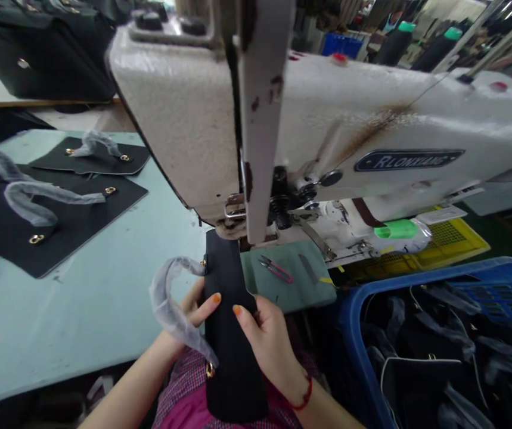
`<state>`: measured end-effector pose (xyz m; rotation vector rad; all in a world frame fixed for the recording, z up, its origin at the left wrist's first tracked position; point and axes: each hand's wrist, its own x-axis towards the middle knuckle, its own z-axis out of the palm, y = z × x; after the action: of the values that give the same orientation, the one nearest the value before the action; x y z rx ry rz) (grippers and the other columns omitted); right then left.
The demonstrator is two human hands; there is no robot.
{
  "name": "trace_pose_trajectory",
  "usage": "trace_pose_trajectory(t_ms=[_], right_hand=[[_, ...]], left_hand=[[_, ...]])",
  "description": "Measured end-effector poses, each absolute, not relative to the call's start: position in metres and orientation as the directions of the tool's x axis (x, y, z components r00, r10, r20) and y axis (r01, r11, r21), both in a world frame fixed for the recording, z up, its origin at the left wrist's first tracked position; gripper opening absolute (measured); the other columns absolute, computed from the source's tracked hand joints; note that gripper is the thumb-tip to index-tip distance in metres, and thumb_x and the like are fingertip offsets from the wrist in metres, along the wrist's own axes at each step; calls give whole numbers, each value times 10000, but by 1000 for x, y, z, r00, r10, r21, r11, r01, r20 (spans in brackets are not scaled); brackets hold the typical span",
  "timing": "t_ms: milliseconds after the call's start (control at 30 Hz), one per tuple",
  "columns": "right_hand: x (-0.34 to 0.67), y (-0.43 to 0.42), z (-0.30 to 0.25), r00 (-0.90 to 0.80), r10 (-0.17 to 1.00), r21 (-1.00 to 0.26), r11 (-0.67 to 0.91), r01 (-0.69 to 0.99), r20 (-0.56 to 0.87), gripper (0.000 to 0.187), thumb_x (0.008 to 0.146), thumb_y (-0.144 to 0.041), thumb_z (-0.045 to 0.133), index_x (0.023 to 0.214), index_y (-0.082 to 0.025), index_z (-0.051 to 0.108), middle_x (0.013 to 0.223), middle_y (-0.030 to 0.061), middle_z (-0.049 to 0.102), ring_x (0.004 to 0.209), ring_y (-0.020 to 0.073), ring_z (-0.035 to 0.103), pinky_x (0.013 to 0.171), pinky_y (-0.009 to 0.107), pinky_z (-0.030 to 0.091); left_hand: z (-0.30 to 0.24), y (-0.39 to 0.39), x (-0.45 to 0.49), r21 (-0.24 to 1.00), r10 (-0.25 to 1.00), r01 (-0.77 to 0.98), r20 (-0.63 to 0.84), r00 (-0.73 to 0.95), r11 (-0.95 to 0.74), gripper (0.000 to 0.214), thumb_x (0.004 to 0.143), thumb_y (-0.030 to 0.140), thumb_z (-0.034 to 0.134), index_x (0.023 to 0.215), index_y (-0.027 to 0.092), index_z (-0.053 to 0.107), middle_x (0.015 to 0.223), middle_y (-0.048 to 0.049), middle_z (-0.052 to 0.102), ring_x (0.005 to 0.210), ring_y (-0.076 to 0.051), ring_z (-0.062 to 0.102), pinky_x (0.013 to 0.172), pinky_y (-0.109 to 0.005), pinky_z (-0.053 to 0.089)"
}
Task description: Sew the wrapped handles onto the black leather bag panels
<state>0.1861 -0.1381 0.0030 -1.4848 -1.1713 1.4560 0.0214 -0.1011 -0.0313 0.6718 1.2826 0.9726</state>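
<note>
A black bag panel (229, 357) runs from my lap up to the needle area of a white sewing machine (179, 107). Its handle (168, 304), wrapped in clear plastic, arches out to the left from gold rings. My left hand (195, 304) grips the panel's left edge, thumb on top and fingers underneath, passing behind the handle. On the right edge my right hand (267, 336) pinches the panel the same way. The panel's far end lies under the machine head, where the needle and presser foot are mostly hidden.
Pink thread snips (276, 269) lie on the machine bed (300, 292). More black panels (72, 220) with wrapped handles rest on the pale table (104, 310) at left. A blue basket (356, 333) of similar pieces stands at right. A black handbag (45, 53) sits at the back left.
</note>
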Motion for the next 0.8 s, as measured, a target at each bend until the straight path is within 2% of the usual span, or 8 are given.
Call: trace_pose_trajectory(t_ms=[133, 300, 433, 600, 800], right_hand=[[190, -143, 6, -58, 954, -945, -280, 169, -294, 287, 905, -435, 560, 848, -164, 635, 724, 28, 628, 640, 141, 533, 550, 216, 399], [193, -146, 10, -87, 964, -962, -239, 131, -252, 339, 917, -458, 537, 830, -150, 648, 716, 29, 607, 636, 131, 501, 544, 209, 391], [192, -146, 11, -80, 962, -962, -255, 95, -262, 390, 905, -484, 541, 762, -135, 641, 646, 8, 530, 579, 104, 403, 502, 206, 341], [191, -145, 12, -67, 961, -961, -264, 84, -270, 467, 893, -500, 535, 591, -152, 460, 577, -26, 353, 551, 81, 294, 470, 213, 228], [189, -145, 12, -32, 955, -952, -291, 90, -295, 488, 890, -508, 511, 568, -168, 373, 565, -27, 308, 542, 78, 266, 466, 227, 192]], left_hand=[[-19, -101, 31, 761, 804, -331, -594, -9, 558, 605, 502, 436, 869, 1019, 232, 629, 971, -85, 732, 853, -323, 697, 675, -371, 579], [-5, -107, 33, 736, 760, -335, -645, -83, 588, 732, 501, 411, 886, 1128, 200, 571, 980, -77, 725, 644, -221, 698, 575, -308, 581], [0, -109, 32, 735, 753, -314, -653, -85, 601, 757, 538, 403, 882, 1188, 200, 550, 958, -91, 731, 686, -252, 722, 528, -276, 577], [14, -112, 37, 730, 744, -314, -661, -97, 607, 676, 627, 322, 843, 1225, 194, 555, 893, -81, 747, 712, -254, 736, 574, -266, 605], [29, -111, 44, 696, 714, -359, -692, -106, 622, 621, 716, 216, 774, 1285, 174, 528, 884, -97, 753, 680, -250, 739, 562, -280, 617]])
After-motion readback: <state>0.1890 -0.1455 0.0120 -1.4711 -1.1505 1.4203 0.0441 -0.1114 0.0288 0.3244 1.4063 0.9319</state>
